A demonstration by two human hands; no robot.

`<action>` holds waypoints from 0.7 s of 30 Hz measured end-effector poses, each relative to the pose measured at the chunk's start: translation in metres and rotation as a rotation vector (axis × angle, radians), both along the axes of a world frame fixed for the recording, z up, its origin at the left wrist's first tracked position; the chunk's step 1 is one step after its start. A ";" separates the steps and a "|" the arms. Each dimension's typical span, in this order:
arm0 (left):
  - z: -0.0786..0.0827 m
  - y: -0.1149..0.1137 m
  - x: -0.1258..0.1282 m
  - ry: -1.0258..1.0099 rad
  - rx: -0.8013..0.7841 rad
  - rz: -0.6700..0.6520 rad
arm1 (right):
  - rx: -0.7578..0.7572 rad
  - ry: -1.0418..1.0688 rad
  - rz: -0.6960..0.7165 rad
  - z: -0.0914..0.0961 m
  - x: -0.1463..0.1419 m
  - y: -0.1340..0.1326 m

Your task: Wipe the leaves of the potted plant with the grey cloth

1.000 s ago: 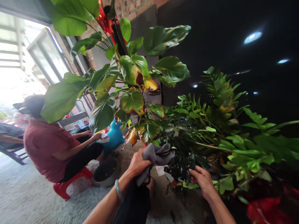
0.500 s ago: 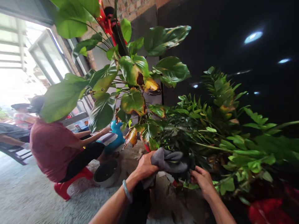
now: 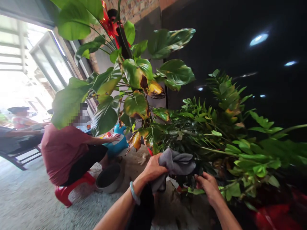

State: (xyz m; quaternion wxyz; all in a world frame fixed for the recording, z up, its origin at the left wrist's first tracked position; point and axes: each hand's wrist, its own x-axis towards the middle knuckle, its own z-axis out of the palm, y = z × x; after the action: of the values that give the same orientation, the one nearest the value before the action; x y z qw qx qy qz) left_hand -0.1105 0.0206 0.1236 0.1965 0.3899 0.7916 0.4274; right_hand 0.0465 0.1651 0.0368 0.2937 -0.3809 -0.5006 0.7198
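Observation:
A bunched grey cloth is in my left hand, with its lower end hanging below the palm. The cloth lies against dark green leaves of a low, bushy plant. My right hand is closed, thumb and fingers pinched together at the edge of that dark foliage. What it pinches is dark and partly hidden, perhaps a leaf. Above my hands stands a tall potted plant with broad leaves, several of them yellow and brown at the edges.
On the left a person in a red shirt sits on a red plastic stool. Beside them are a grey bucket and a blue toy animal. Feathery green plants spread to the right, before a dark shiny wall.
My left hand and the cloth have shifted slightly right. My right hand stays almost in place. The seated person has leaned to the right, an arm stretched over the blue toy.

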 end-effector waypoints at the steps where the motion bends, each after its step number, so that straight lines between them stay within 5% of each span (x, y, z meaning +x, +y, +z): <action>1: 0.006 0.003 0.000 -0.002 0.102 0.009 | -0.001 0.002 -0.005 0.000 0.000 0.000; 6: 0.034 0.032 0.004 0.138 0.506 0.057 | 0.010 0.026 -0.012 0.005 -0.001 -0.003; 8: 0.031 0.042 0.006 0.182 0.429 0.075 | 0.012 0.039 -0.007 0.006 -0.001 -0.003; 13: 0.013 0.040 0.010 0.133 -0.047 -0.002 | 0.019 0.053 0.013 0.007 0.000 -0.005; 18: 0.037 0.041 0.007 0.070 0.353 -0.051 | 0.053 0.055 0.021 0.007 0.002 -0.005; 21: 0.044 0.052 0.005 0.136 0.494 0.032 | 0.059 0.049 0.009 0.008 0.002 -0.005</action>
State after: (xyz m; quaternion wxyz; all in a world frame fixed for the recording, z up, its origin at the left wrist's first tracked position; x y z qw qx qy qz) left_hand -0.1056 0.0730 0.1677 0.0347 0.4413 0.6807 0.5837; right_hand 0.0484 0.1601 0.0446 0.3137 -0.3522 -0.5160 0.7150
